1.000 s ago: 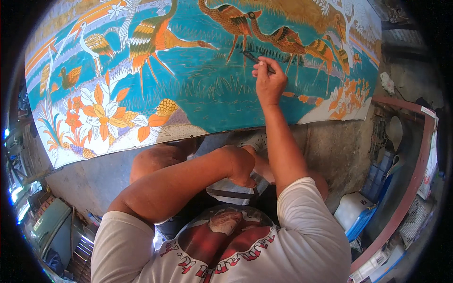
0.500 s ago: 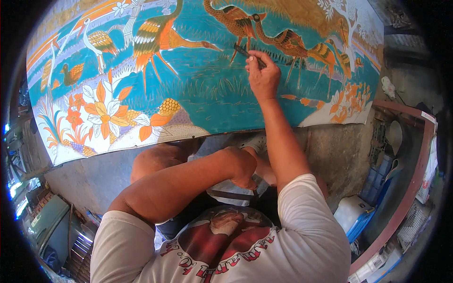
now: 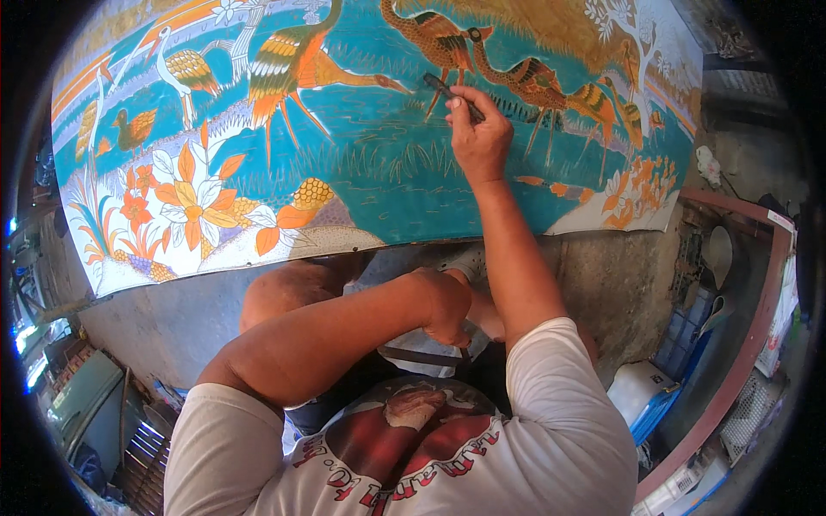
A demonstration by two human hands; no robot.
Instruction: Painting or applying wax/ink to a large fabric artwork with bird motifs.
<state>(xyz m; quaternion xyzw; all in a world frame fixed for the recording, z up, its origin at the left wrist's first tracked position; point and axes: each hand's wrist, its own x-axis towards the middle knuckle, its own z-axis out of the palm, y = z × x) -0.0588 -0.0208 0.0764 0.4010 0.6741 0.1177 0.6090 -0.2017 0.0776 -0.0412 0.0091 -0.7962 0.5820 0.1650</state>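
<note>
My right hand [image 3: 482, 138] is closed in a pinch around a short dark brush [image 3: 440, 86]. Its tip points up and left, over the teal water of a large painted canvas [image 3: 361, 202], between an orange bird's beak and another bird's legs. Whether the tip touches the surface is hard to tell. My left hand [image 3: 447, 314] hangs bent down at the wrist near my knees, below the canvas edge. Its fingers are mostly hidden, and close by lies a pale grey thing with a dark band [image 3: 422, 355].
The canvas shows long-necked birds, orange and white flowers [image 3: 194, 206] and a white tree. On the right are a reddish-brown frame [image 3: 770, 284] and a white and blue container [image 3: 645, 396]. A greenish panel [image 3: 90, 391] and slatted wood [image 3: 144, 460] are at lower left.
The brush tip has shifted slightly up and left over the canvas, and the brush has tilted a little in my right hand. My left arm stays in place.
</note>
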